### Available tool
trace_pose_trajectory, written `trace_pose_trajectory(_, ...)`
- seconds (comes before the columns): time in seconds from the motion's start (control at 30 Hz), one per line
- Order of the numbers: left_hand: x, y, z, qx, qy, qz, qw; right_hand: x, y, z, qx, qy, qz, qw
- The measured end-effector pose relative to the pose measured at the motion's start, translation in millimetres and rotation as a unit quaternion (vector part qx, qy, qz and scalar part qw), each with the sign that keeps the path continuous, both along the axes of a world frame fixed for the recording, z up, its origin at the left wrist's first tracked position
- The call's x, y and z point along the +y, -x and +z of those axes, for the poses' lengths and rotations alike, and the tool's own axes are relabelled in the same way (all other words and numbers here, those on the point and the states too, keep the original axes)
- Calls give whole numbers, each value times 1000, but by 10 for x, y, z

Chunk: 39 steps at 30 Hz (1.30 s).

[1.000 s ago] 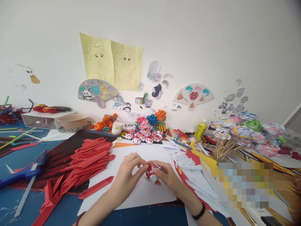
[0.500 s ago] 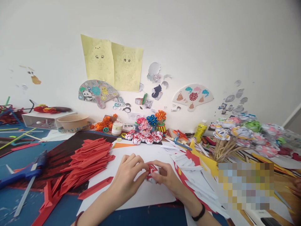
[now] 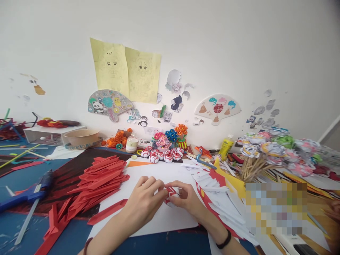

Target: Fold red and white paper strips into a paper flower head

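Observation:
Between my two hands is a small red-and-white folded paper ball [image 3: 173, 192], held just above a white paper sheet [image 3: 186, 217]. My right hand [image 3: 191, 201] grips its right side between thumb and fingers. The fingers of my left hand [image 3: 146, 199] are closed at its left edge, and the tips are partly hidden. Left of the sheet lies a heap of folded red paper strips [image 3: 102, 179], with one red strip [image 3: 107, 212] apart on the sheet. Folded white paper strips [image 3: 225, 209] lie to the right. Several similar red-and-white balls [image 3: 168, 156] sit behind my hands.
A blue glue gun [image 3: 39, 191] lies at the left. Behind stand a bowl [image 3: 81, 138], a jar [image 3: 131, 144], pipe-cleaner flowers [image 3: 171, 136] and a yellow bottle [image 3: 225, 148]. Paper flowers on sticks [image 3: 251, 168] crowd the right side. Another person's hand [image 3: 333, 210] shows at the right edge.
My left fingers have curled closer in against the paper ball. The ball has turned slightly in my hands and shows more white. The view has shifted a little.

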<state>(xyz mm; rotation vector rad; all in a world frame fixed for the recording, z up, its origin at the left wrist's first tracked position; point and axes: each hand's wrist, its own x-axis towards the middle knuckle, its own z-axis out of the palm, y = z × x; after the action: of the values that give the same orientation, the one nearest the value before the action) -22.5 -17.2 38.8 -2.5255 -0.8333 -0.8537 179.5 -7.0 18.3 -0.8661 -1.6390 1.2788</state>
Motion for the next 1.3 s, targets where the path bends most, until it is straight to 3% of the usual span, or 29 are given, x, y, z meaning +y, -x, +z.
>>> trace_pose_trajectory(0.2,11,-22,-61,19,-5,-8,1000,-1,-8,-32,2,42,10,999)
trace_pose_trajectory(0.43,20,-78,-149,12,-31,-26,999,-16,34,7,-32,8,-2,999)
trace_pose_trajectory(0.63,-4,-78,-151,-6,-64,4,998,-14,28,16,-32,-8,-6,999)
trace_pose_trajectory(0.97,17,-26,28,-130,145,-3,981,2,0,18,-10,-38,5,999)
trace_pose_trajectory(1.3,41,-18,20,-109,190,2,976,4,-2,1,-12,-52,9,999)
